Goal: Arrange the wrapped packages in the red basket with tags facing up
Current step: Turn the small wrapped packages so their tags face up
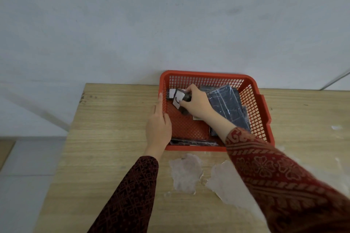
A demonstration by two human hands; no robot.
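A red mesh basket [253, 104] sits on the wooden table against the wall. Inside it, my right hand [197, 103] grips a small dark wrapped package [180, 98] with a white tag showing on top, near the basket's far left corner. To the right, larger dark wrapped packages [227, 104] lie stacked along the right side. Another dark package [191, 142] lies flat along the near wall. My left hand [158, 128] rests flat against the basket's left rim, fingers extended, holding nothing.
The wooden table [113, 138] ends at the left, with grey floor beyond. Two pale worn patches [186, 172] mark the tabletop just in front of the basket. A white wall rises directly behind the basket.
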